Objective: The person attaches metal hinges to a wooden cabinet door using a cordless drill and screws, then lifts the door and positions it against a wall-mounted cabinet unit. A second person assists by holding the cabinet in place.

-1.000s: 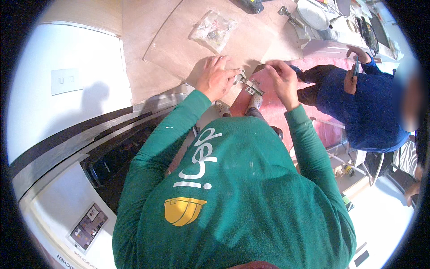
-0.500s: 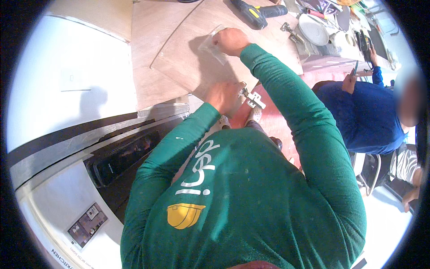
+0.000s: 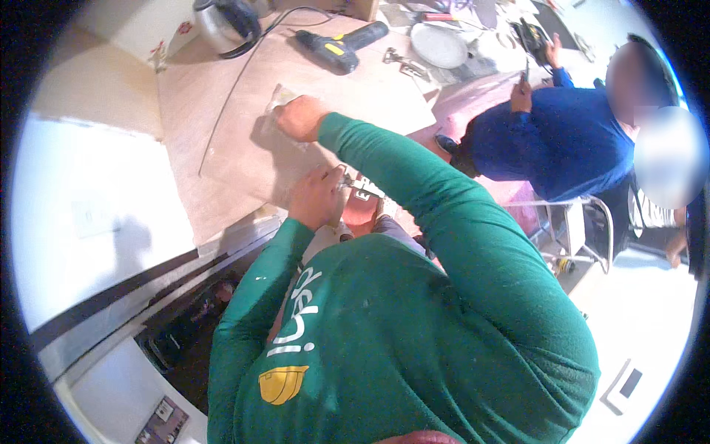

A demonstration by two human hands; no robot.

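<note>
While the left hand point(image 3: 316, 196) pinches a metal hinge point(image 3: 364, 186), long axis toward four o'clock, the right hand point(image 3: 299, 118) touches the plastic bag point(image 3: 280, 97) on the worktop point(image 3: 229, 194), eleven o'clock from the left; whether its grip holds anything, I cannot tell.

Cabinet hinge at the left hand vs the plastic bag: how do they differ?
Material: the cabinet hinge is opaque, shiny metal; the plastic bag is thin and see-through.
Shape: the hinge is narrow and jointed; the bag is a loose sheet form.
Place: the hinge sticks out from the left hand, off the wooden board; the bag is over the board, at the right hand.
Shared: both are partly hidden by a hand.
</note>
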